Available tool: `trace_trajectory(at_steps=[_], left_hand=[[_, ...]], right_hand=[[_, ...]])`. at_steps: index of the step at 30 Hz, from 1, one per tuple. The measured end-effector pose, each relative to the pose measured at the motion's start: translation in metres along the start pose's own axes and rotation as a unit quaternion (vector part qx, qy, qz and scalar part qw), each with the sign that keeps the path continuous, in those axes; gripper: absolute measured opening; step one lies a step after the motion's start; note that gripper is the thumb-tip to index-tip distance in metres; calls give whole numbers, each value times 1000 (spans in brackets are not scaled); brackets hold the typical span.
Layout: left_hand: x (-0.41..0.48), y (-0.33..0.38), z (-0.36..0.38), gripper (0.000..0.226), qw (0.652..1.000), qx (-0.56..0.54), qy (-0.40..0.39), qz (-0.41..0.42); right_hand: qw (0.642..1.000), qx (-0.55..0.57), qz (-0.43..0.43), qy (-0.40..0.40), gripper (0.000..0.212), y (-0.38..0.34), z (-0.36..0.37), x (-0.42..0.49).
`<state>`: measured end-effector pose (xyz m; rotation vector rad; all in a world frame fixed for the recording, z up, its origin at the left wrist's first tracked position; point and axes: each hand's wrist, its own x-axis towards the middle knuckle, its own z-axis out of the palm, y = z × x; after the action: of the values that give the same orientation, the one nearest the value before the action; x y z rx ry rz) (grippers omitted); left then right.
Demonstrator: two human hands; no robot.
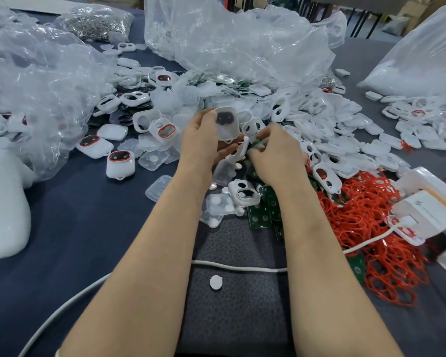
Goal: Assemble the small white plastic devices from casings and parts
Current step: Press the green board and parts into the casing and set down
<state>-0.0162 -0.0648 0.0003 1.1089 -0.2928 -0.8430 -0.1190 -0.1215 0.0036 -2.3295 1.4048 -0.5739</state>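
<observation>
Two bare forearms are reaching in from six o'clock, crossing one smooth white cable (237, 267) that is lying over a dark pebbled mat (232, 318). One small white round disc (215, 282) is sitting on the mat just below the cable.

At centre, the left hand (204, 140) is curling its fingers round one frosted, rounded-square plastic cover (225, 123), with a dark blotch showing through it. Just beside it, the right hand (276, 153) is bunching its fingers together, pinching a small green piece (255, 145); what exactly it is cannot be told.

Flat green circuit boards (263, 204) are lying below the hands. A tangle of thin red rubber rings (358, 222), too many to count, is spreading at four o'clock.

At nine o'clock, four glossy white devices with red-rimmed dark windows (120, 163) are resting on the grey table (75, 228). Loose white two-holed casings (332, 130) are heaping up at two o'clock.

Three crinkled clear plastic bags (229, 34) are slumping across the far side.
</observation>
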Motion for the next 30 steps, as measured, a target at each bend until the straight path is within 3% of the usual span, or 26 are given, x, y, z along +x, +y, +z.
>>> trace_trajectory(at_steps=[2, 4, 8, 12, 15, 20, 22, 26, 30], left_hand=[[0, 0, 0, 13, 1000, 5, -3, 2], [0, 0, 0, 12, 1000, 9, -9, -1], [0, -1, 0, 13, 1000, 16, -8, -11], [0, -2, 0, 15, 999, 25, -17, -14], [1, -2, 0, 15, 999, 30, -12, -18], [2, -3, 0, 12, 999, 29, -18, -24], [2, -3, 0, 10, 999, 28, -20, -27], [2, -4, 1, 10, 999, 35, -23, -26], [4, -5, 0, 11, 998, 41, -32, -33]], right_hand=[[991, 119, -13, 67, 20, 0, -3, 0], [957, 278, 7, 85, 10, 0, -7, 0], [847, 528, 59, 13, 8, 0, -11, 0], [801, 590, 76, -70, 21, 2, -11, 4], [807, 582, 65, -79, 24, 1, -12, 5], [887, 460, 27, 11, 24, 1, -7, 4], [875, 481, 45, 28, 21, 2, -5, 5], [798, 597, 86, 1, 22, 2, -7, 6], [825, 563, 43, -17, 28, 4, -9, 7]])
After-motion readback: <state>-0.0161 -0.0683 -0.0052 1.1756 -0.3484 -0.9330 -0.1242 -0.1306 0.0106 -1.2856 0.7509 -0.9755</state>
